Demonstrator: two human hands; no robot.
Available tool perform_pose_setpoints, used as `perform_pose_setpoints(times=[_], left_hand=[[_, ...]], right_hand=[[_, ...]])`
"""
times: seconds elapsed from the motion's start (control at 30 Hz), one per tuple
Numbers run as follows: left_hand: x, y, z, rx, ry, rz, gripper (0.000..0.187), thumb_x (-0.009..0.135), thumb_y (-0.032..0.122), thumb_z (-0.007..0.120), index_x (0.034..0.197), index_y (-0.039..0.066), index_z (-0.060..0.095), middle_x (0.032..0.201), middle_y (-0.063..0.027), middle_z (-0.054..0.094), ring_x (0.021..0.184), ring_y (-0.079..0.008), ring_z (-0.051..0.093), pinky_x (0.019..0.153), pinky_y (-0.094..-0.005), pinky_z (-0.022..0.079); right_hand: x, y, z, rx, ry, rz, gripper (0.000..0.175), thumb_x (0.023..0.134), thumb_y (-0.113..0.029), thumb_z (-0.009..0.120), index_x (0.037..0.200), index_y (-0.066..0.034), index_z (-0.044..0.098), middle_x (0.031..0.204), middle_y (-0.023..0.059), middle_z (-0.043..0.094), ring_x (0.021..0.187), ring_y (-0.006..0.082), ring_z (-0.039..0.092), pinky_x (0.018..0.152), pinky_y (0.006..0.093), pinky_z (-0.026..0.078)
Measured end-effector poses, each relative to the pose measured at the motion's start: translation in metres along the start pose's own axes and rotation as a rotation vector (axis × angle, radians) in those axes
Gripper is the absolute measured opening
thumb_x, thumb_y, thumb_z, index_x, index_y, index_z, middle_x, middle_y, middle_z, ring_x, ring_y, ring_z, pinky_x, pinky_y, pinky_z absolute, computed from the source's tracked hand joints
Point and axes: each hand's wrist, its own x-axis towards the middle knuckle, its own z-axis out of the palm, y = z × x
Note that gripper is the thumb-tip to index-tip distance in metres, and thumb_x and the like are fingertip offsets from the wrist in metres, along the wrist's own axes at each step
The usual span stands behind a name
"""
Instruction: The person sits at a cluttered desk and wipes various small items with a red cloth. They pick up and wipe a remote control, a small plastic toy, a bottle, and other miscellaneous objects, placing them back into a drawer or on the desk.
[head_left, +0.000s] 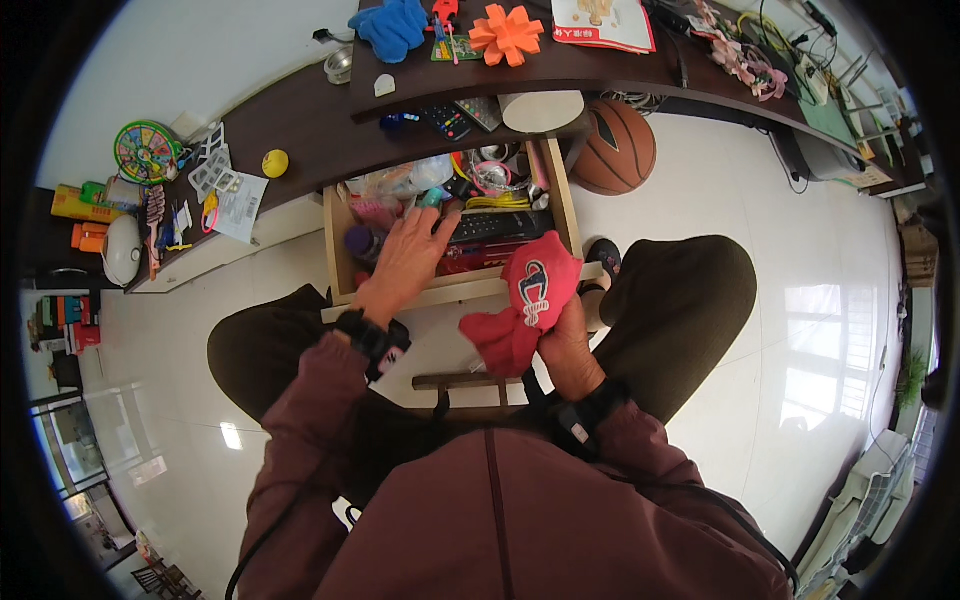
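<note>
An open wooden drawer (566, 199) full of small things lies before me. My left hand (409, 259) reaches over its left front part, fingertips at a teal-capped item (432, 198); whether they grip anything I cannot tell. My right hand (571, 349) holds a bunched red cloth (541, 289) with a dark and white emblem, just over the drawer's front right corner. Inside the drawer are a black remote control (499, 224), a coiled yellow cable (499, 202), a purple-capped container (361, 241), a pink roll (493, 175) and red packages (476, 257).
A dark desk (300, 101) bears a yellow ball (275, 163), a game wheel (147, 152) and papers (244, 206). On the raised shelf (450, 84) sit a blue cloth (390, 28) and an orange block puzzle (506, 35). A basketball (615, 148) rests right of the drawer.
</note>
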Motion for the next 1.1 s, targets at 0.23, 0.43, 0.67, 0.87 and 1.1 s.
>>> perform_pose_setpoints(times=[0.23, 0.43, 0.67, 0.87, 1.1], left_hand=[[0.052, -0.038, 0.05, -0.226, -0.233, -0.032, 0.061, 0.087, 0.007, 0.065, 0.143, 0.007, 0.042, 0.122, -0.0143, 0.045, 0.116, -0.0352, 0.044, 0.094, -0.0433, 0.042], [0.071, -0.045, 0.083, -0.315, -0.322, -0.1, 0.064, 0.088, 0.014, 0.067, 0.145, 0.007, 0.037, 0.13, -0.0157, 0.042, 0.125, -0.036, 0.039, 0.106, -0.042, 0.035], [0.064, -0.062, 0.119, -0.687, -0.237, -0.257, 0.063, 0.086, 0.024, 0.072, 0.139, 0.004, 0.045, 0.134, -0.0232, 0.043, 0.126, -0.0423, 0.04, 0.107, -0.0473, 0.034], [0.076, -0.045, 0.114, -0.463, -0.109, -0.342, 0.045, 0.084, 0.021, 0.071, 0.122, 0.002, 0.059, 0.117, -0.0222, 0.059, 0.111, -0.0417, 0.055, 0.097, -0.0469, 0.044], [0.088, -0.028, 0.045, -1.12, 0.439, -0.793, 0.039, 0.083, 0.027, 0.077, 0.105, -0.003, 0.063, 0.088, -0.0116, 0.066, 0.08, -0.0228, 0.066, 0.065, -0.034, 0.052]], right_hand=[[-0.003, -0.003, 0.007, -0.057, 0.049, -0.016, 0.028, 0.095, -0.027, 0.056, 0.115, -0.0078, 0.058, 0.106, 0.0052, 0.066, 0.095, 0.0185, 0.065, 0.085, 0.0346, 0.054], [-0.004, -0.003, 0.006, -0.068, -0.037, -0.007, 0.029, 0.096, -0.027, 0.055, 0.117, -0.0066, 0.057, 0.107, 0.006, 0.064, 0.097, 0.018, 0.064, 0.085, 0.0343, 0.054], [-0.002, -0.001, 0.008, -0.043, 0.031, 0.044, 0.03, 0.096, -0.026, 0.054, 0.118, -0.0049, 0.057, 0.108, 0.0084, 0.065, 0.094, 0.0208, 0.065, 0.083, 0.0367, 0.055], [-0.002, -0.002, 0.008, -0.085, 0.012, 0.054, 0.03, 0.096, -0.025, 0.053, 0.118, -0.0048, 0.056, 0.107, 0.0088, 0.065, 0.094, 0.0215, 0.065, 0.083, 0.0366, 0.055], [-0.001, 0.0, 0.008, -0.118, -0.007, 0.031, 0.031, 0.095, -0.026, 0.054, 0.118, -0.0044, 0.057, 0.106, 0.0077, 0.066, 0.094, 0.0205, 0.065, 0.083, 0.0355, 0.054]])
